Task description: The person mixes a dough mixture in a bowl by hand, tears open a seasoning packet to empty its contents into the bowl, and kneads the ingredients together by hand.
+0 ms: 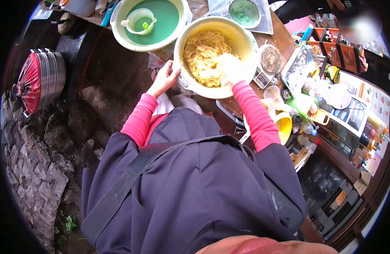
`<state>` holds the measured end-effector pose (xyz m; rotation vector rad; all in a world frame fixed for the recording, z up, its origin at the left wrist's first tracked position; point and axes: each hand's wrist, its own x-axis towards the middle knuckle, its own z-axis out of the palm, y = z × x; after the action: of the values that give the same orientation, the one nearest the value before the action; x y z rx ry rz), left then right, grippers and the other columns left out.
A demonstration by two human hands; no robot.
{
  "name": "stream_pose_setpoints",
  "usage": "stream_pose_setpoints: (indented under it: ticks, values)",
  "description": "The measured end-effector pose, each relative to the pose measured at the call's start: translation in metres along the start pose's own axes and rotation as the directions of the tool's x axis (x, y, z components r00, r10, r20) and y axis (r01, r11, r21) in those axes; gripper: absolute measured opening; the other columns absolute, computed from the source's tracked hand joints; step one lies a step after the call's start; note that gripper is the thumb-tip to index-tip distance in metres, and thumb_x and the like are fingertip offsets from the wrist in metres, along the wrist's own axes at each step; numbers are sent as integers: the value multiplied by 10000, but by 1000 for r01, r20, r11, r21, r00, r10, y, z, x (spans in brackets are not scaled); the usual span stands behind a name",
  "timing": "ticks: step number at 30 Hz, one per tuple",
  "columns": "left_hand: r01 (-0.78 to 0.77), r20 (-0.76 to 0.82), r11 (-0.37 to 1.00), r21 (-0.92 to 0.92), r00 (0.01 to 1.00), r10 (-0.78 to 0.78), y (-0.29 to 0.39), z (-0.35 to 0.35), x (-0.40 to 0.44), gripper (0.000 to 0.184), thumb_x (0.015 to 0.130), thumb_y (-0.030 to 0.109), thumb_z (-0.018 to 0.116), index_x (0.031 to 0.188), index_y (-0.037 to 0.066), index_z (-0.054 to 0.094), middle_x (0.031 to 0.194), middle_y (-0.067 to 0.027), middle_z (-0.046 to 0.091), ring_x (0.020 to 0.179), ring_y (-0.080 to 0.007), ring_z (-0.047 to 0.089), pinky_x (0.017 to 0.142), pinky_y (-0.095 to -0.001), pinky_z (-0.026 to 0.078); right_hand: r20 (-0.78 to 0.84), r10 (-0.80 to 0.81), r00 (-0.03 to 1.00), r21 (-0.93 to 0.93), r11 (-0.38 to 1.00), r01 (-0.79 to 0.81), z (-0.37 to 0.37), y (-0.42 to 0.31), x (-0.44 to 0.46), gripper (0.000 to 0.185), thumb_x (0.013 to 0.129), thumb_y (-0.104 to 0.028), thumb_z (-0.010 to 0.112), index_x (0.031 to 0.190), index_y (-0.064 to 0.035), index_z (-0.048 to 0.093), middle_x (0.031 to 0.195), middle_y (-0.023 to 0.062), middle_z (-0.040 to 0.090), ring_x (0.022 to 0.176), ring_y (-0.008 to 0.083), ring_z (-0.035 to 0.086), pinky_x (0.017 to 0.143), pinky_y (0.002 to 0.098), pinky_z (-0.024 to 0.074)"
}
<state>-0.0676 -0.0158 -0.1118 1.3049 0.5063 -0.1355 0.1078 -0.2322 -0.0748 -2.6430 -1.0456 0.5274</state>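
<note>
One bowl (pixel 239 37) of strands (pixel 203 51), seemingly part-mixed, not yet even. Left hand (pixel 164 79), fingers pinched on rim; right hand (pixel 232 70) in glare, cannot tell opening or hold.

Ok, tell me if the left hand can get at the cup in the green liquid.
Probably yes: the left hand is nearby, at the rim of the noodle bowl, and the cup sits in an open basin, nothing over it. Only the basin's near rim must be cleared.

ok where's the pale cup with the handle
In the head view, the cup is in the basin of green liquid, top left of centre, just left of the large bowl.
</note>
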Motion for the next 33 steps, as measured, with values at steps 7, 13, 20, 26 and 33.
stream_pose_setpoints:
  ticks: [7, 13, 20, 26, 33]
  values:
    - [-5, 1, 999, 44, 1000, 5, -1, 1, -2, 256, 923, 207, 519, 1114, 62, 430, 655, 24, 495, 457, -38, 406, 423, -195, 342, -123, -210, 970, 31, 976, 215, -25, 19, -13, 306, 753, -126, 577, 1051, -72, 616, 1054, 126, 595, 991, 267, 555, 897, 342, 430]
    - [-23, -34, 1000, 6, 999, 23, -5, 4, -2, 254, 910, 235, 533, 1083, 65, 453, 673, 30, 499, 478, -25, 401, 423, -184, 339, -283, -294, 913, 76, 942, 327, -11, -33, -9, 271, 750, -159, 553, 985, -37, 608, 1015, 155, 582, 989, 315, 527, 883, 401, 409]
    - [-88, -56, 996, -34, 995, 86, -13, 5, -3, 235, 917, 215, 528, 1089, 77, 447, 731, 29, 515, 486, -25, 407, 434, -186, 348, -66, -120, 991, -288, 953, 96, 51, -89, 36, 190, 803, -97, 448, 905, -23, 590, 964, 208, 593, 920, 315, 565, 834, 406, 435]
    - [-87, -58, 994, -60, 995, 83, -15, 3, -2, 206, 917, 214, 528, 1050, 75, 455, 740, 30, 521, 508, -23, 421, 438, -183, 358, 137, -149, 979, -452, 870, 195, 16, -46, 56, 212, 689, -176, 612, 882, -89, 624, 860, 151, 627, 870, 288, 607, 770, 395, 470]
    - [-111, -26, 991, -69, 994, 109, -22, 2, 4, 213, 919, 215, 523, 1052, 67, 450, 777, 17, 526, 538, -29, 443, 450, -189, 377, -37, -403, 914, -224, 895, 386, 23, 31, 56, 299, 798, -291, 577, 995, -69, 608, 957, 162, 619, 879, 327, 595, 789, 402, 476]
